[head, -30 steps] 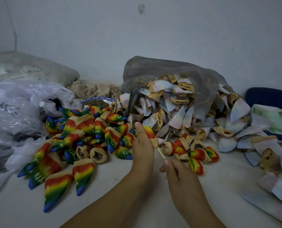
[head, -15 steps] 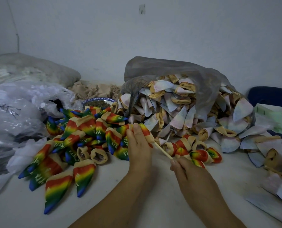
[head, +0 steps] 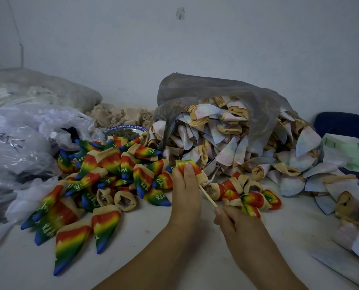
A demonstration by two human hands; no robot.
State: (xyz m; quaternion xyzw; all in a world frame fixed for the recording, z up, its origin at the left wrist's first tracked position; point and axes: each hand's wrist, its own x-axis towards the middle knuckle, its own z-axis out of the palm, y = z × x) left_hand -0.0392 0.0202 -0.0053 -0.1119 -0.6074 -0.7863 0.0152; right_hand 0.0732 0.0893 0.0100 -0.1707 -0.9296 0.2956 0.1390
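White worktop (head: 205, 260) below, my left hand (head: 184, 192) pinches a small rainbow-striped fabric cone (head: 192, 166) just above it, open end toward my right hand (head: 236, 219), whose fingers curl round a thin wooden stick (head: 208, 196) poked inside, apparently to push the tip out.

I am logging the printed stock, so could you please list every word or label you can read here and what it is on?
"Happy": white letters on the rainbow cloth cones, turned sideways or upside down, partly folded away on several.
Black marks on the clear plastic bag: too crumpled to read.
Pale cloth cones: no text visible.
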